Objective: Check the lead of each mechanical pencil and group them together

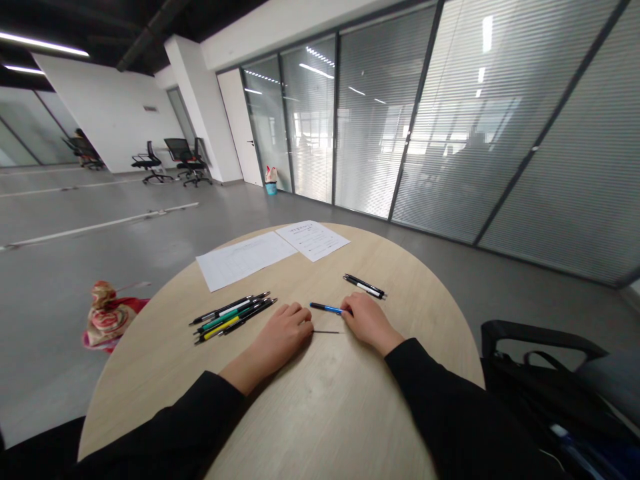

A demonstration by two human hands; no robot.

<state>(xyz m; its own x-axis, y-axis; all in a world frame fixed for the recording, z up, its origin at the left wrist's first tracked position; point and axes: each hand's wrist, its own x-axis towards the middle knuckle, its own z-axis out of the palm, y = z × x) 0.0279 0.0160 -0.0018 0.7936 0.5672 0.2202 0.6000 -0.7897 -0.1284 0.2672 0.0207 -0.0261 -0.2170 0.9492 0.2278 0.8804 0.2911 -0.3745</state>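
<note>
Left grip (pixel 283 330) empty, right grip (pixel 369 323) at the end of a slim blue-and-black pen (pixel 326 308)

Left grip lies palm down, fingers loosely curled, with nothing visible in it. Right grip also lies palm down, its fingertips touching the pen's right end; whether they close on it cannot be told from this view. The pen lies flat on a round, pale wood-grain counter (pixel 403 300). Just below the pen, a thin dark rod (pixel 329 332) lies between the two grips, its left end just beside the left grip. Left of the pen, a side-by-side cluster of slim pens with black, green and yellow barrels (pixel 233 319) sits near the left grip. Up and to the right of the pen lies a pair of black-and-white pens (pixel 365 287). Beyond the pen, near the counter's far edge, are two white printed sheets (pixel 245 260). Well left of the pen, on the grey floor, sits a red patterned cloth bundle (pixel 107 317).
</note>
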